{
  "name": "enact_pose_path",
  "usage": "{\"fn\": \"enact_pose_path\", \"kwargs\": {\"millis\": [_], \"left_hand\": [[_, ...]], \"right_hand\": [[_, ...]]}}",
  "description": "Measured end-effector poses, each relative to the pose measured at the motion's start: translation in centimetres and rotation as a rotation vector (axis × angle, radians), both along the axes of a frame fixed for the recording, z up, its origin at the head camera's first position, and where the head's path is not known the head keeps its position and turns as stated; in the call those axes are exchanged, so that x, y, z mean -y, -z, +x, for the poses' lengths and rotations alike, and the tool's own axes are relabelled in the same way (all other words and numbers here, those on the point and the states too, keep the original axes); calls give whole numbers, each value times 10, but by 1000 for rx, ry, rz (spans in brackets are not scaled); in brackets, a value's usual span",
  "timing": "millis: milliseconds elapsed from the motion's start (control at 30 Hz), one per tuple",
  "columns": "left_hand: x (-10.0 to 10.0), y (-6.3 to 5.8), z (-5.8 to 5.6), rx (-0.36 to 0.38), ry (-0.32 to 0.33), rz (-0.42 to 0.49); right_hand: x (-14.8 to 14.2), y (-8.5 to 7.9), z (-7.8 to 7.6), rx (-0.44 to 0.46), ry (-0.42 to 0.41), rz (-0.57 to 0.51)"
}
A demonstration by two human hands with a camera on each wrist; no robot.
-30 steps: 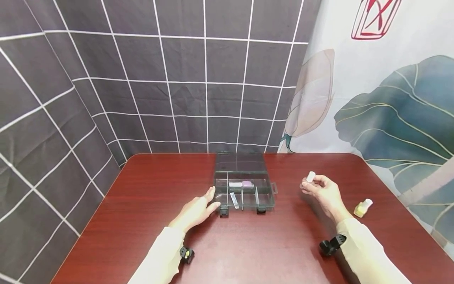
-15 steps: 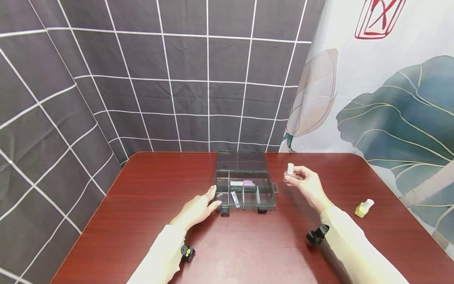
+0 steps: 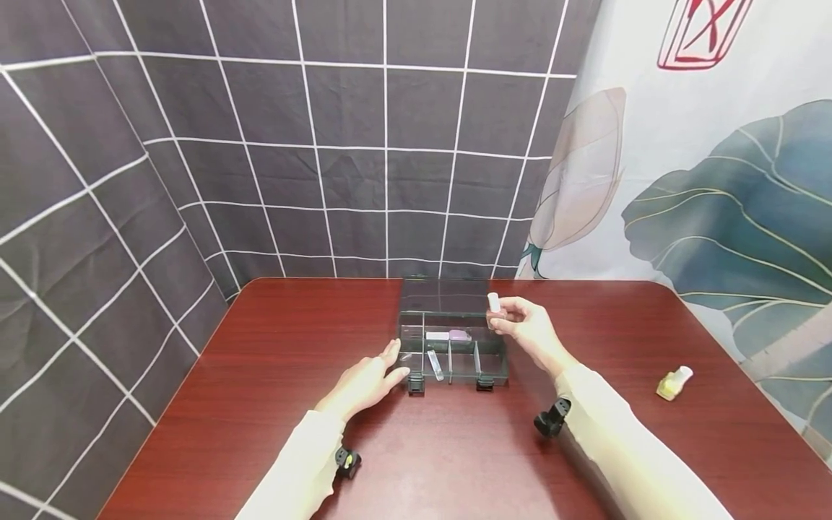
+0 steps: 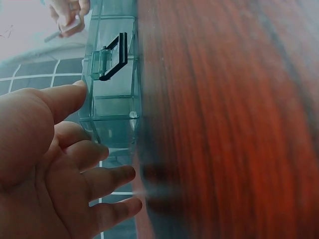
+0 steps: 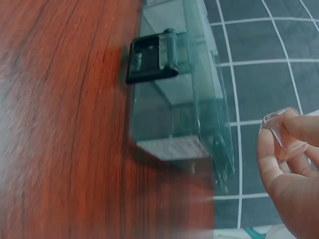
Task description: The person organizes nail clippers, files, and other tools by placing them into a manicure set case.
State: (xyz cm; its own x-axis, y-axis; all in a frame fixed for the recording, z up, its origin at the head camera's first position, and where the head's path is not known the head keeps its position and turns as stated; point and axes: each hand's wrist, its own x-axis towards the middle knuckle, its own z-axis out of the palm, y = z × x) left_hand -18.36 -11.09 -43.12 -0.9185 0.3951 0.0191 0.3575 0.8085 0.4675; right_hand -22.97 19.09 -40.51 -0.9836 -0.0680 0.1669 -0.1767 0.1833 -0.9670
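A clear divided plastic box (image 3: 463, 367) with its lid (image 3: 448, 295) laid back stands at the middle of the table. My left hand (image 3: 364, 381) rests against the box's left side, fingers straight; the left wrist view has its thumb at the front edge. Between thumb and fingers, my right hand (image 3: 529, 328) pinches a small nail polish bottle (image 3: 495, 303) with a white cap, held over the box's back right corner. In the right wrist view the bottle's clear body (image 5: 280, 130) shows between the fingertips. A purple bottle with a white cap (image 3: 458, 336) lies in a back compartment, and nail clippers (image 3: 435, 365) in a front one.
A yellow nail polish bottle (image 3: 674, 383) with a white cap lies on the red-brown table (image 3: 273, 339) at the right. Two black latches (image 3: 416, 383) hang at the box's front. A grey tiled-pattern cloth (image 3: 338, 173) hangs behind the table.
My right hand has carried the white-capped bottle leftward, from the table's right side to over the box's back right corner. The left hand has stayed against the box.
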Motion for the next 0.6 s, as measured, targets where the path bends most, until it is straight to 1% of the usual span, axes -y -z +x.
{"fn": "enact_pose_path", "kwargs": {"millis": [100, 267, 433, 600], "left_hand": [[-1, -1, -1, -1, 5, 1], [-1, -1, 0, 4, 9, -6], [-1, -1, 0, 7, 2, -13], [0, -2, 0, 4, 7, -20]], "right_hand": [[7, 0, -4, -13, -9, 22], [18, 0, -7, -15, -9, 13], [25, 0, -10, -47, -20, 48], [29, 0, -14, -30, -50, 73]]}}
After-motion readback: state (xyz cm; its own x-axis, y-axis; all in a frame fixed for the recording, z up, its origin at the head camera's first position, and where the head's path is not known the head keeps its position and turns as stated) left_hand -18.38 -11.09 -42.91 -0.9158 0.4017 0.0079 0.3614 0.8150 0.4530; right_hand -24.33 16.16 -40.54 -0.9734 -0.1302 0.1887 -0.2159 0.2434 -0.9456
